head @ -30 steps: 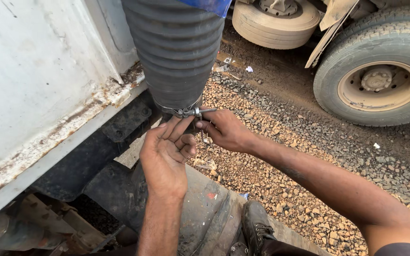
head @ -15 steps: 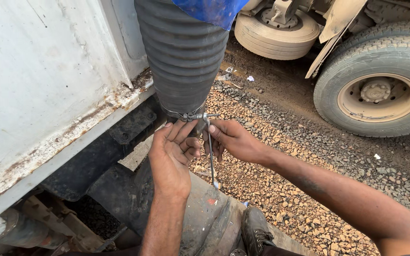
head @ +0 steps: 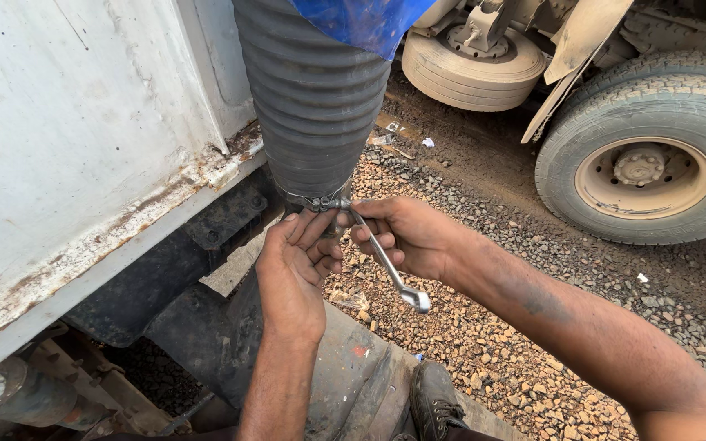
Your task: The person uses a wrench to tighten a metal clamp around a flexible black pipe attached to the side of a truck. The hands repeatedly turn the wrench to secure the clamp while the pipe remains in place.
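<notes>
A dark ribbed rubber hose [head: 312, 98] hangs down beside a white truck body. A metal hose clamp [head: 314, 201] rings its lower end. My right hand [head: 410, 237] grips a shiny metal wrench [head: 386, 261], whose upper end sits on the clamp's bolt and whose lower end points down and right. My left hand [head: 294, 273] is just below the clamp, its fingers pressed against the hose end and the pipe under it.
A white, rust-edged truck panel [head: 83, 147] fills the left. Gravel ground [head: 484, 343] lies to the right, with a large truck wheel [head: 643, 175] and a spare tyre [head: 471, 65] beyond. Blue plastic sheet [head: 361, 20] hangs over the hose top. My shoe [head: 435, 404] rests below.
The wrench, hardly visible a second ago, now shows in my right hand, and its free end has swung down and to the right. My left hand stays under the clamp.
</notes>
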Demonstrator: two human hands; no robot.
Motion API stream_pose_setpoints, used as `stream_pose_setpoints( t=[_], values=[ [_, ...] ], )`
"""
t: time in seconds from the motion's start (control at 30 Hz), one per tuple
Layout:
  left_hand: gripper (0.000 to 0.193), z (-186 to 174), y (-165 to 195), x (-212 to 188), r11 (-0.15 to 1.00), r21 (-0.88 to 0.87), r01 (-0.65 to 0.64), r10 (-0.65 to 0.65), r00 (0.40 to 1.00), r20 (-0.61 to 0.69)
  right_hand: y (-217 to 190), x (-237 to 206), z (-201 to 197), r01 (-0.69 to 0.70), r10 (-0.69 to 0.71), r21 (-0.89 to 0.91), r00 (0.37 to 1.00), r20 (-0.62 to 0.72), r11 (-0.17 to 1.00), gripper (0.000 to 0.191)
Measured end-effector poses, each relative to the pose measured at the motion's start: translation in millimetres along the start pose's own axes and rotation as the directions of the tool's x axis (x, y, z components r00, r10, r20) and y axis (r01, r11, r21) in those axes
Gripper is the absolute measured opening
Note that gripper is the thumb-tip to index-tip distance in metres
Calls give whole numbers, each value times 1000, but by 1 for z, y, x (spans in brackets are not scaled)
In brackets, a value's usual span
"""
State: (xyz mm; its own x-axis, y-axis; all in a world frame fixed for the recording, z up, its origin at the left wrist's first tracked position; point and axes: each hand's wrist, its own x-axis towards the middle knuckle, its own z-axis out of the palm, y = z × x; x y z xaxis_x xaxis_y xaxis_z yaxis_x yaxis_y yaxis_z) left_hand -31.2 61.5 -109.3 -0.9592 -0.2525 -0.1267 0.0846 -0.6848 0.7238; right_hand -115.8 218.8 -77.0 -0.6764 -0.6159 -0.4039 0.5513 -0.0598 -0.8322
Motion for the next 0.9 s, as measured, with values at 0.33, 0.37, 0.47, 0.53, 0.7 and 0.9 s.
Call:
stream_pose_setpoints(
  t=[0.33,0.37,0.47,0.53,0.7,0.9],
  values=[
    [69,-6,2,3,998,-56,22,-19,999,49,0,0,-8,23,-21,-20,996,84,1000,17],
    [70,-8,3,3,997,-76,26,-23,998,51,2,2,-10,34,-26,-109,997,72,993,19],
    [71,-8,3,4,995,-99,30,-24,998,63,11,9,-18,167,-142,-430,986,90,887,20],
    [71,-8,2,5,995,-94,32,-27,998,60,24,19,-19,366,-309,-660,928,207,656,16],
    [74,-6,0,3,996,-83,25,-19,997,71,47,39,-25,476,-636,-840,739,221,261,15],
    [74,-1,1,-4,999,-45,-3,5,999,38,51,49,-30,424,-694,-886,695,187,187,11]
  ],
)
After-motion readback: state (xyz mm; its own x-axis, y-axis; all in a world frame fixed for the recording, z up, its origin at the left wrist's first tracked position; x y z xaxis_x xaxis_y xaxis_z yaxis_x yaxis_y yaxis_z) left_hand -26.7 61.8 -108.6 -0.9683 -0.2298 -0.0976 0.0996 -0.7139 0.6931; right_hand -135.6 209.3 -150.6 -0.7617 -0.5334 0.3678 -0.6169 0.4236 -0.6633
